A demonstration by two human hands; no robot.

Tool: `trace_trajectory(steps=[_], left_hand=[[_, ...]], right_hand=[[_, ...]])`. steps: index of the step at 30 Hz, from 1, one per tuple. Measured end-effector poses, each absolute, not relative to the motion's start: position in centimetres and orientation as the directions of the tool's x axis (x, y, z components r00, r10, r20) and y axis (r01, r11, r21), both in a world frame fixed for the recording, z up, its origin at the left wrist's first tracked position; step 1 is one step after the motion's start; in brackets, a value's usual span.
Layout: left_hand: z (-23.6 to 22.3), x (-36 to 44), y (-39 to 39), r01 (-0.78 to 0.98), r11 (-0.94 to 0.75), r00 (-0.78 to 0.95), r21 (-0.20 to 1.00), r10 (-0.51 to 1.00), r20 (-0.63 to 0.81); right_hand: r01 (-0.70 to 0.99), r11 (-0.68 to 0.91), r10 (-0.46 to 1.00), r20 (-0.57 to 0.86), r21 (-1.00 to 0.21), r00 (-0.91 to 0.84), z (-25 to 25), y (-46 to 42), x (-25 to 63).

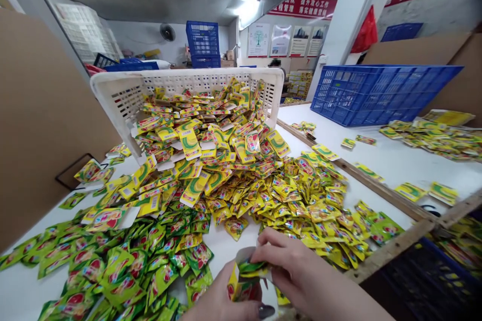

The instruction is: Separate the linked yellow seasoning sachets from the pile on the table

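Two hands low, close | left hand point(222, 298) and right hand point(297, 273) pinch sachets point(246, 278)

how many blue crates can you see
4 blue crates: one tipped on its side on the right table, a tall stack at the back centre, one behind the pillar, one at lower right. More may be hidden.

the tabletop point(380, 153) was white. a white basket point(124, 93) with a grid of small holes lay tipped, spilling yellow packets point(233, 160) marked with green arcs and red spots. nearer lay green packets point(113, 266) with red and yellow marks. the crate point(376, 93) at the right was blue latticework. cardboard point(41, 125) at the left was plain brown. the left hand point(222, 301) had a dark grey thumbnail. a banner point(303, 6) on the far wall was red with white writing.
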State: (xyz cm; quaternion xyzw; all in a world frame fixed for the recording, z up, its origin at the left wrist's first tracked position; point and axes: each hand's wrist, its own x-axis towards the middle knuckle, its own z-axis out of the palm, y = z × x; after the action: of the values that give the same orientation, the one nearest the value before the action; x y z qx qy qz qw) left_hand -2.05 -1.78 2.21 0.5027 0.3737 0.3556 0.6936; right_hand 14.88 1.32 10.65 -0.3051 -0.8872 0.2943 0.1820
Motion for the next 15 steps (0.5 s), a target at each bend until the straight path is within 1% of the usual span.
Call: trace_trajectory(steps=[2,4,6,7,9,11,13,15], left_hand=[[3.0,-1.7,-1.7,-0.059,0.186,0.479,0.981,0.867,-0.136],[3.9,-1.5,-1.7,0.0,0.186,0.495,0.983,0.854,-0.162],[4.4,-1.6,-1.7,0.029,0.25,0.496,0.968,0.837,-0.231],[4.3,-1.8,-1.8,0.033,0.285,0.499,0.958,0.825,-0.263],[3.6,-2.2,-1.9,0.042,0.328,0.527,0.944,0.796,-0.299],[2.4,-2.5,-2.1,0.032,0.36,0.543,0.932,0.777,-0.319],[1.3,-2.7,-2.2,-0.01,0.37,0.549,0.929,0.779,-0.305],[0.8,-2.6,-2.1,-0.049,0.315,0.576,0.948,0.784,-0.231]], right_hand=[[0.476,0.641,0.629,0.057,-0.603,-0.775,11.2,1.1,15.0],[0.463,0.587,0.645,0.038,-0.664,-0.763,11.1,1.1,15.2],[0.426,0.497,0.717,0.081,-0.756,-0.692,10.3,1.2,15.5],[0.402,0.478,0.75,0.125,-0.781,-0.65,9.7,1.3,15.6],[0.352,0.528,0.756,0.238,-0.773,-0.61,8.4,1.3,15.8],[0.313,0.603,0.706,0.308,-0.734,-0.637,7.4,1.1,15.9],[0.282,0.618,0.682,0.323,-0.733,-0.656,6.9,0.6,16.0],[0.267,0.602,0.687,0.318,-0.752,-0.654,6.8,-0.1,16.1]])
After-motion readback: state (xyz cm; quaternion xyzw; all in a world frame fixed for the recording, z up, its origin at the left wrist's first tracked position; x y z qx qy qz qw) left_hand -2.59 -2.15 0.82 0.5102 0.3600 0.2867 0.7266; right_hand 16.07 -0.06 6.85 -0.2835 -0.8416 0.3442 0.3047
